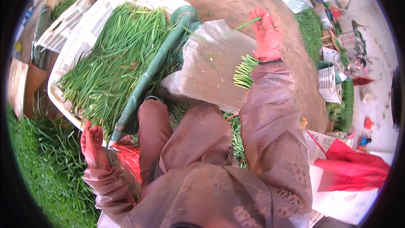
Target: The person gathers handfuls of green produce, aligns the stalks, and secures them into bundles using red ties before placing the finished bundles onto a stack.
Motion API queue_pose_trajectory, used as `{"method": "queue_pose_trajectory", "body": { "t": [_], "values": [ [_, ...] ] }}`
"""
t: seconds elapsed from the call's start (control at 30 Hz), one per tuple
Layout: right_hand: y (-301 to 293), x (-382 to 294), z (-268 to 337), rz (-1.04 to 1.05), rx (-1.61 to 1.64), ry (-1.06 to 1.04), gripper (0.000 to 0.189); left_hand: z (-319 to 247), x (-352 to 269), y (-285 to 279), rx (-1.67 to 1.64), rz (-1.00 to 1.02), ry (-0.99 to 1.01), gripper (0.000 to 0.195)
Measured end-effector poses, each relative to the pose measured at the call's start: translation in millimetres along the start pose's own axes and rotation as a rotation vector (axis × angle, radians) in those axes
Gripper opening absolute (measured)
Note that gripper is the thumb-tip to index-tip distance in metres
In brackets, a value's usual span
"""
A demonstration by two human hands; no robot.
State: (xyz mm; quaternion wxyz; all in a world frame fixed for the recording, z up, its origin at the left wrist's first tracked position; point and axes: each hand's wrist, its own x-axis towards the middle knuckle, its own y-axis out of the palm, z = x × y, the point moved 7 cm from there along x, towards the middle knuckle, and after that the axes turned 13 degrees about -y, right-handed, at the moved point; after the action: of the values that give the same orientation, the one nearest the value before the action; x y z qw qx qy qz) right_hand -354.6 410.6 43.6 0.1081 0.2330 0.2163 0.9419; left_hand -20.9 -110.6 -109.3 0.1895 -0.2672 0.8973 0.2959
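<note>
My right hand [269, 36], in a reddish glove, pinches a single green stalk [245, 25] between its fingertips. Below it, a bundle of cut stalks [244, 72] lies at the right edge of a board covered in pale sheeting [202, 79], partly hidden by my sleeve. Loose bits of leaf lie on the sheeting. My left hand [94, 144], gloved too, is at the near corner of a white plastic crate [68, 42], its fingers apart and nothing visible in them. Long green leafy stalks, perhaps garlic chives [126, 53], fill much of the crate.
A green wrapped pole [148, 79] slants along the crate's right side. Red ties [129, 156] hang beside my knee. A leafy green heap [44, 164] lies at left, another crate [60, 28] behind. Red cloth [351, 167] lies at right; farther off are crates and people.
</note>
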Motion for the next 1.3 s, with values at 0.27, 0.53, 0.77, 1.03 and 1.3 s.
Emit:
{"method": "queue_pose_trajectory", "body": {
  "t": [0.27, 0.53, 0.77, 1.03, 1.3],
  "values": [
    [4.3, -52.4, 136.5, 0.024, -0.503, 0.001, 0.022, -37.2, 20.9, 29.9, 0.509, -0.041, 0.121, 0.031],
    [-100.2, -253.2, 61.8, 1.032, -1.354, 0.639, 0.051, -12.8, 55.6, 91.6, 2.054, 0.233, 0.315, 0.113],
    [46.7, -275.1, -12.6, 1.064, -0.85, 0.254, 0.039, -9.6, 105.2, 53.2, 2.064, 0.209, 0.087, 0.117],
    [203.0, -265.9, -95.7, 1.319, -0.646, -0.044, 0.039, 49.6, 134.6, 7.5, 2.392, -0.494, 0.28, 0.083],
    [275.2, -309.9, -158.6, 1.703, -0.646, -0.272, 0.087, 36.6, 95.3, 43.9, 2.162, -0.151, 0.324, 0.049]
  ]
}}
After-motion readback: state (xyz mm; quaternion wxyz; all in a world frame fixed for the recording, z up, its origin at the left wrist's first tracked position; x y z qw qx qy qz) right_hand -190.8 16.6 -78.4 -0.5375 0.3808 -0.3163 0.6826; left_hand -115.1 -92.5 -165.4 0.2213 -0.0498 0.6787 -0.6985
